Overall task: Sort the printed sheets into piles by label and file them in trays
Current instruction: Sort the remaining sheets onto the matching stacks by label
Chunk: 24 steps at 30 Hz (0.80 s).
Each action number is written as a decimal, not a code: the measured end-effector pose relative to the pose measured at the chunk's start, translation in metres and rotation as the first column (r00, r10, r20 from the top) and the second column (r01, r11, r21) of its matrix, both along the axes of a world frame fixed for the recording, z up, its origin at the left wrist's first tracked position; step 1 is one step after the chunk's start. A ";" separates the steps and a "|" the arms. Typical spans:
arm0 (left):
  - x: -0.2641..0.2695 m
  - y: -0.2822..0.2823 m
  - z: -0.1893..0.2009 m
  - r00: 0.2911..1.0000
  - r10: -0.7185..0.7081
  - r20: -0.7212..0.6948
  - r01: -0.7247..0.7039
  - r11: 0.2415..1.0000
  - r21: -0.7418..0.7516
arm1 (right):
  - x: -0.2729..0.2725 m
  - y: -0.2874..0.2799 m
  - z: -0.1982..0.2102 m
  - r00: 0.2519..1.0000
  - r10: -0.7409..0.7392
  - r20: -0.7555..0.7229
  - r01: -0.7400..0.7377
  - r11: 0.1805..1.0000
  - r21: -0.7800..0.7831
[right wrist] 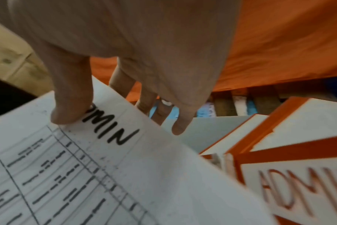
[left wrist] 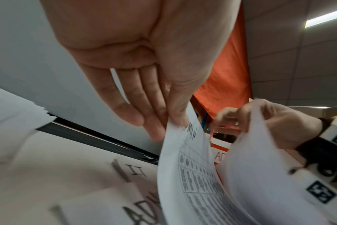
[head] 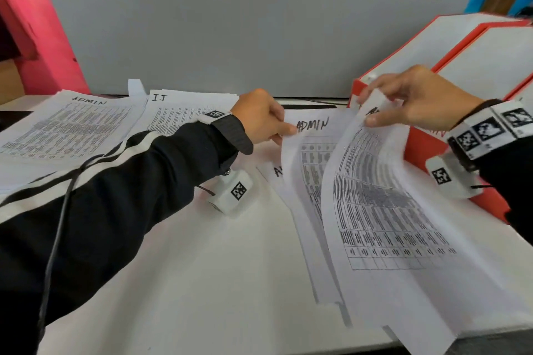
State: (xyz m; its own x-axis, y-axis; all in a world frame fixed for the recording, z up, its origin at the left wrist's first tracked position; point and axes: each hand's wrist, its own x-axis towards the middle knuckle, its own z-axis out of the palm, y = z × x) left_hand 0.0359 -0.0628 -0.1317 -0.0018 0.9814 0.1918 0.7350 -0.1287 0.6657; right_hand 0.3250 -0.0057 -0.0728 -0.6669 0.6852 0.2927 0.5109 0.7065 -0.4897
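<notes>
head: high, looks forward and down across the white desk (head: 202, 282) toward the grey partition (head: 230, 37) | left wrist: close under palm, faces upward, rightward | right wrist: close, along fingers | all three share the lifted ADMIN sheet (head: 389, 225) and orange-red trays (head: 450, 46)

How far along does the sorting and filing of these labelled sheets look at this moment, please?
Sorted so far: an ADMIN pile and an IT pile lie at the back left. In hand: the right hand lifts one ADMIN sheet while the left hand pinches the next sheet. Left: filing into the red trays, whose contents are hidden.
</notes>
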 end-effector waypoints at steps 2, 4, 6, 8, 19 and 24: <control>0.010 -0.003 0.003 0.986 -0.104 0.131 0.106 0.994 -0.005 | -0.019 0.002 -0.006 0.990 0.018 0.143 -0.031 0.996 0.089; 0.020 -0.006 0.004 0.955 -0.188 0.230 0.194 0.981 -0.007 | -0.035 0.005 -0.013 0.979 0.024 0.202 -0.047 0.993 0.107; 0.023 -0.007 0.004 0.938 -0.230 0.259 0.251 0.967 -0.049 | -0.040 0.007 -0.015 0.972 -0.003 0.234 -0.025 0.993 0.117; 0.020 -0.008 0.004 0.963 -0.225 0.149 0.244 0.962 -0.124 | -0.032 0.010 -0.011 0.977 -0.025 0.210 0.005 0.996 0.093; 0.018 0.010 -0.015 0.814 -0.194 -0.547 -0.029 0.928 -0.371 | 0.028 0.011 0.015 0.987 0.028 0.161 -0.023 0.999 -0.031; 0.020 0.017 -0.017 0.720 -0.212 -0.661 -0.055 0.932 -0.359 | 0.029 0.004 0.013 0.990 0.028 0.141 -0.014 0.995 -0.101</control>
